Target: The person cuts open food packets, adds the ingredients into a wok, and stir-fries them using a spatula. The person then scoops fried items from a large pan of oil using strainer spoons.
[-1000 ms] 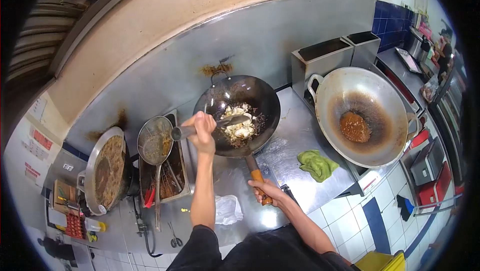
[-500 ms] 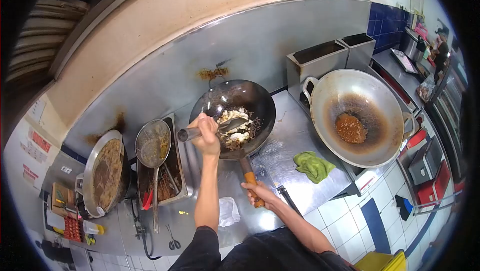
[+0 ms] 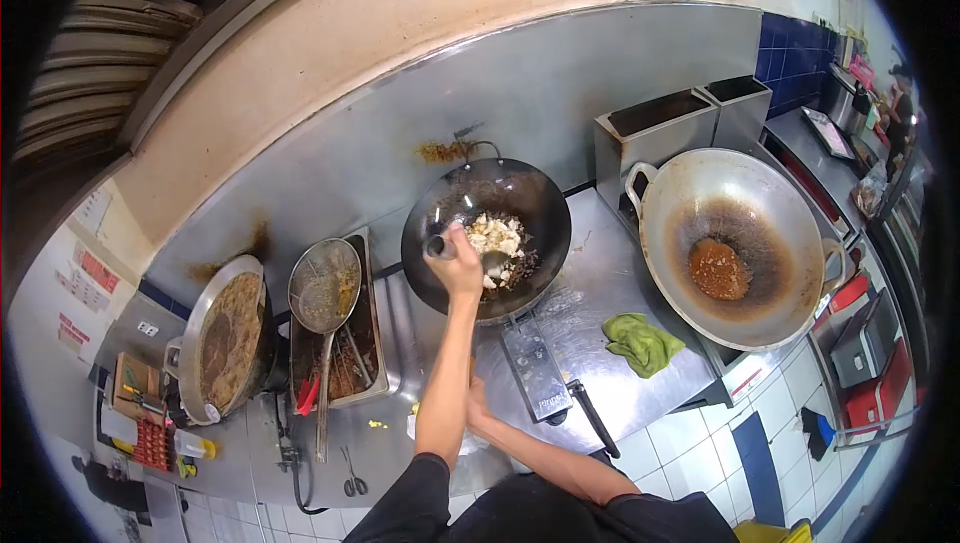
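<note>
The left hand [image 3: 457, 268] grips a tool [image 3: 437, 246] in the wok [image 3: 540, 195], where white and dark food [image 3: 497, 236] looks only partly mixed, and I cannot tell the grip of the half-hidden right hand [image 3: 479, 406].

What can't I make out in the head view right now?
In the head view:
Wok: handle mostly hidden behind the left forearm.
Right hand: fingers and grip hidden by that forearm.
Stirring tool: middle hidden by the left hand; tip unclear among the food.
Yellow object: cut off by the bottom edge.
Wall notices: too small to read.
</note>
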Tool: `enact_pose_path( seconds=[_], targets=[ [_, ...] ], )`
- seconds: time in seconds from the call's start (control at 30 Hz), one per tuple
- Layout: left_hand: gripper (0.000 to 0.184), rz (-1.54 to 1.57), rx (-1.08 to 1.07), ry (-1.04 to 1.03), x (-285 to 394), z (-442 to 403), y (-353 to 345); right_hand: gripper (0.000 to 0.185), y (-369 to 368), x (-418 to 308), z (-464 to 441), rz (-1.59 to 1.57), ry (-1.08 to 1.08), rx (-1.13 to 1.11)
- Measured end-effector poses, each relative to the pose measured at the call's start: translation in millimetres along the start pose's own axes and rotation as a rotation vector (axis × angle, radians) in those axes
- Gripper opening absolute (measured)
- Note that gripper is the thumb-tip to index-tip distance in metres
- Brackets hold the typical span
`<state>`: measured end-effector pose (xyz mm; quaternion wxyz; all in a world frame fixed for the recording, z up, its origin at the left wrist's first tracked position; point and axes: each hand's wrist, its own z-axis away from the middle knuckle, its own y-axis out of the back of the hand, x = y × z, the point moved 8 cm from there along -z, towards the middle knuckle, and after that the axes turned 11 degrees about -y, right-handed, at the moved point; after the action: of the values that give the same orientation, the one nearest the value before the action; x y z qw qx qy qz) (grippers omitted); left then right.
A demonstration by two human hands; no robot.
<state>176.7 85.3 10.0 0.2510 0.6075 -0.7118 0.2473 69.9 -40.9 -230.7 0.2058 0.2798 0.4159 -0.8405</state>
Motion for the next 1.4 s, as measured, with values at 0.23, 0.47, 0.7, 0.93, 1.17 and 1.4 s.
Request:
enact_pose_path(
  seconds=[0.23,0.47,0.7,0.93,1.17,1.4],
  targets=[
    [0.039,0.357,-0.082,-0.023,70,-7,-2,0.02,-2,0,-6,0.13,-0.04,0.136],
    [0.041,0.398,-0.155,0.084,19,-6,-13,0.034,3,-2,2,0.165,-0.24,0.017],
    [0.039,0.341,-0.144,0.041,-14,-29,-16,0.048,94,-34,57,0.005,-0.298,-0.067],
    [0.038,0.407,-0.11,0.078,-19,-16,-14,0.043,240,33,92,0.346,-0.413,0.149],
    [0.018,-0.237,-0.786,-0.041,49,49,48,0.041,232,28,74,0.216,-0.373,-0.043],
    [0.034,0.446,-0.654,0.857,13,108,100,0.03,236,25,71,0.272,-0.11,0.079]
  ],
)
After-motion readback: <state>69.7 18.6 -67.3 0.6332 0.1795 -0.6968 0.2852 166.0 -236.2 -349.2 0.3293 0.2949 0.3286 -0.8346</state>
